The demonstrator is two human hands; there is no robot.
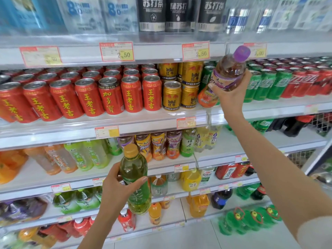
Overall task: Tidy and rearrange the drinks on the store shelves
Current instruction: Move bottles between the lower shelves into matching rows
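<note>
My left hand (117, 187) grips a green tea bottle (134, 178) with a yellow cap, held upright in front of the bottle shelves. My right hand (231, 90) is raised to the can shelf and grips a brown tea bottle (229, 71) with a purple cap, tilted with its cap to the upper right. That bottle is held in front of the gap between the gold Red Bull cans (181, 85) and the green Sprite cans (267, 83). An orange-labelled bottle (206, 97) stands on that shelf, partly hidden by my right hand.
Red herbal tea cans (86, 94) fill the can shelf's left. Red cola cans (309, 81) stand at its right end. Mixed tea bottles (161, 146) line the shelf below. Black and clear bottles (177, 13) stand on the top shelf. Green bottles (251, 220) sit on the floor.
</note>
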